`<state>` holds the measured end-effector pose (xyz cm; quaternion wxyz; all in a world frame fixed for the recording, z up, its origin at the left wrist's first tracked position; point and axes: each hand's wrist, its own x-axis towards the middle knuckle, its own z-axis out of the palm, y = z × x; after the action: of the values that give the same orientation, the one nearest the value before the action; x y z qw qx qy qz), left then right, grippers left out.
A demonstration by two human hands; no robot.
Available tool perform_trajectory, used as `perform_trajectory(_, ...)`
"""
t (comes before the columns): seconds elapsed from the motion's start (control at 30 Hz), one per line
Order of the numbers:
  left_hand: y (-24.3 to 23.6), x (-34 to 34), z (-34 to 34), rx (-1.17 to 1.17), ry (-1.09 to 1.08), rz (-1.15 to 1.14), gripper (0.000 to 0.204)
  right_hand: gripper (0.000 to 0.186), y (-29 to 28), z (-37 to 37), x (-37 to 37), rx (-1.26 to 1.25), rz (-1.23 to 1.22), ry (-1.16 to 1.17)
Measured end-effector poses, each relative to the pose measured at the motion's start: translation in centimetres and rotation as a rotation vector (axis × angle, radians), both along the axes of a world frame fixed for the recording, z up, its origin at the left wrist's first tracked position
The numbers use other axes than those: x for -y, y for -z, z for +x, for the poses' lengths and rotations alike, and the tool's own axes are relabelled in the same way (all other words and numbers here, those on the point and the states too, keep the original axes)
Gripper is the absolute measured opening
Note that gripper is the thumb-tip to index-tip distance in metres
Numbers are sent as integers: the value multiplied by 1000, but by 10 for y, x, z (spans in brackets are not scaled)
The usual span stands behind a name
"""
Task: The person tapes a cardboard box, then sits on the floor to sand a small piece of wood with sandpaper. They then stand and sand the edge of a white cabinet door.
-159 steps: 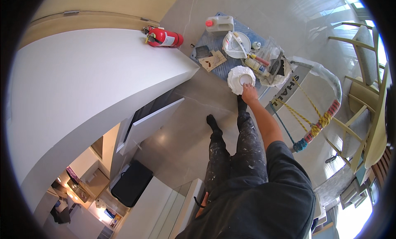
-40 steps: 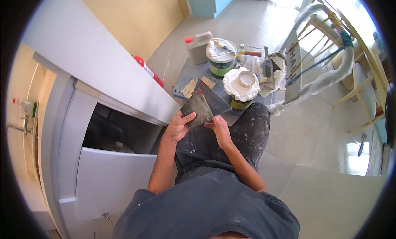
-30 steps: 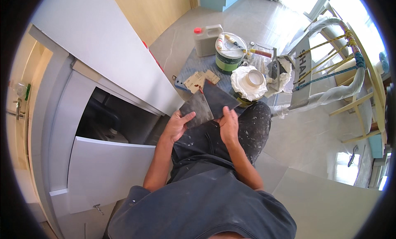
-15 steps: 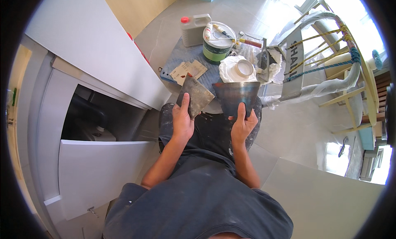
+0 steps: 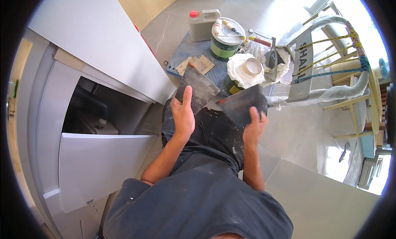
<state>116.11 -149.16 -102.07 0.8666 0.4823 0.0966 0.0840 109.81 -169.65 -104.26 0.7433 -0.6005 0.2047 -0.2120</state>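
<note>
My left hand (image 5: 184, 116) grips a worn, mottled grey scraper blade (image 5: 199, 88), thumb over its face. To its right, my right hand (image 5: 255, 128) holds a darker steel blade (image 5: 241, 105), slightly blurred, tilted toward the left blade. The blades are close; whether they touch I cannot tell. Both are above my paint-spattered trousers. Beyond them, on a blue trolley deck (image 5: 180, 53), stand a tub covered in crumpled white plastic (image 5: 235, 72) with a ring on top, a green and white bucket (image 5: 222, 51), a jug with a red cap (image 5: 202, 26) and pale card pieces (image 5: 204, 65).
At left is a white cabinet (image 5: 103, 45) with an open compartment (image 5: 82, 111) showing a pipe, and a white panel (image 5: 101, 160) below it. At right are the plastic-wrapped trolley handle (image 5: 338, 91) with yellow and blue ropes and wooden chairs (image 5: 375, 111) behind.
Earlier the right hand reached to the covered tub; later the two blades overlapped in both hands. Since then they separated, and the right blade has moved right and tilted toward the left one.
</note>
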Motion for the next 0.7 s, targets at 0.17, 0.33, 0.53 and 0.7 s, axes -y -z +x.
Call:
perform_trajectory(0.17, 15, -7, -3, 6, 3, 26, 28, 17, -20, 9, 5, 135, 430, 134)
perform_trajectory(0.33, -10, 4, -10, -47, 62, -103, 32, 20, -22, 19, -3, 247, 98, 210)
perform_trajectory(0.53, -8, 15, -14, -60, 132, -159, 34, 26, -27, 14, -12, 304, -64, 198)
perform_trajectory(0.7, -8, 19, -14, -86, 127, -177, 31, 14, -19, -7, -17, 186, -317, 222)
